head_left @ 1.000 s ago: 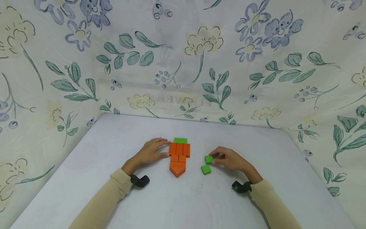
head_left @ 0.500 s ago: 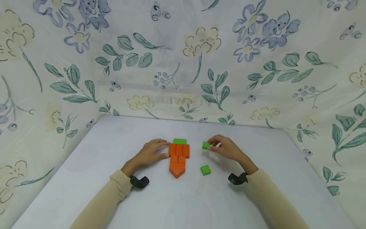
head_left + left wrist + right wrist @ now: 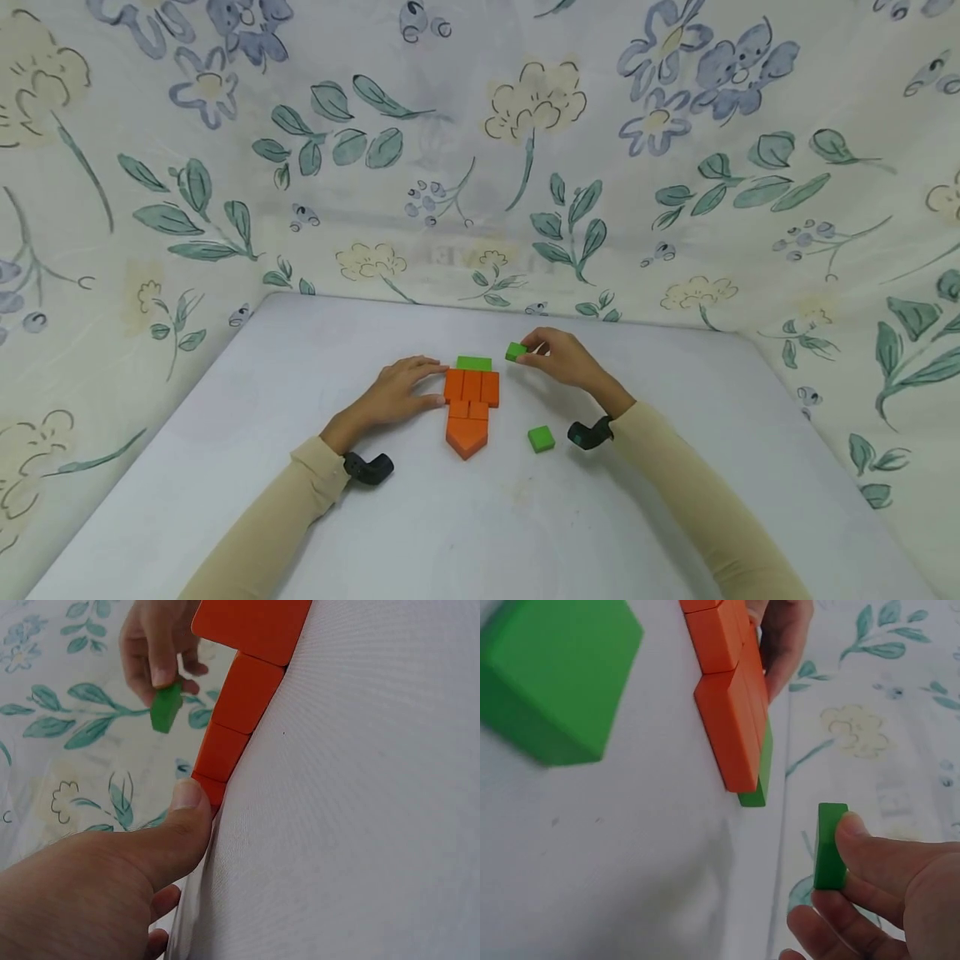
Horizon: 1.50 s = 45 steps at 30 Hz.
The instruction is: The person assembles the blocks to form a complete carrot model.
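Note:
Several orange blocks [image 3: 472,387] lie joined in an arrow-like shape, its pointed block [image 3: 467,437] toward me. Against the far end of the orange row lies a green rectangular block [image 3: 474,363]. My left hand [image 3: 397,392] rests at the left side of this shape. In the left wrist view its thumb [image 3: 187,799] touches an orange block, and the fingers are mostly hidden. Between thumb and fingers, my right hand [image 3: 562,358] pinches a small green block [image 3: 829,846], held above the table to the right of the far green block.
Another green block [image 3: 541,438] lies on the white table [image 3: 480,533], right of the pointed orange block. A floral cloth [image 3: 480,167] hangs behind the table and along its sides. Each wrist carries a black device [image 3: 367,469].
My right hand has picked up the green block from beside the other loose one and carried it away from me and to the left. My left hand stays in place.

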{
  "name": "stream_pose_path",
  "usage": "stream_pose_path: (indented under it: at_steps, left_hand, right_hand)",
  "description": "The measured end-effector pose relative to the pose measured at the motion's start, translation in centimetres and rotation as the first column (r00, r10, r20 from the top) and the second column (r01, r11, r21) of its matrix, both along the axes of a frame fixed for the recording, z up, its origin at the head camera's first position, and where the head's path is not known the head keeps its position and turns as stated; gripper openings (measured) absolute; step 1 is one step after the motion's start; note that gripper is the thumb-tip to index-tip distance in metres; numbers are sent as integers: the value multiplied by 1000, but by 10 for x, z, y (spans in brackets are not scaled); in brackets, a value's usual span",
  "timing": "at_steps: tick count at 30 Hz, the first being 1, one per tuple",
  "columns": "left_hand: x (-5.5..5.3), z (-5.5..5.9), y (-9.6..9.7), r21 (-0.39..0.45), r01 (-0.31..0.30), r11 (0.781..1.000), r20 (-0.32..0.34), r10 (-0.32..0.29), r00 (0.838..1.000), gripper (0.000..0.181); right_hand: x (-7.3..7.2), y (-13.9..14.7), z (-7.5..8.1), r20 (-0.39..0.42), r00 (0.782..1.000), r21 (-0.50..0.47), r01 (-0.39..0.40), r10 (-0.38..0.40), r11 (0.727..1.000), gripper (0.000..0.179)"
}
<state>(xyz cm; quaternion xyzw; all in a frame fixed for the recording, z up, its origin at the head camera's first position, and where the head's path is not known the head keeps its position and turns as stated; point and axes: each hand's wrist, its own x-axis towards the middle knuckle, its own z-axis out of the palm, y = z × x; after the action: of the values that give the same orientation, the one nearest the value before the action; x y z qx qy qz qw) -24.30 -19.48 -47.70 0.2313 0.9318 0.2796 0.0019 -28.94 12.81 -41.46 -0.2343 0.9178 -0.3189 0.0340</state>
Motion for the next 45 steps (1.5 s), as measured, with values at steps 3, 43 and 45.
stream_pose_path:
  at_steps: [3,43,45]
  left_hand:
    - [-1,0,0,5,-7,1000,12,7,1000,59]
    - [1,0,1,5,-7,1000,9,7,1000,58]
    - [1,0,1,1,-11,1000,8,11,1000,59]
  right_hand:
    - [-6,-9,0,6,1000,8,10,-10,1000,30]
    - [-25,-46,-24,111,990,114,78,-91,990,29]
    - [-25,-46,-24,108,990,120,75,-89,990,29]
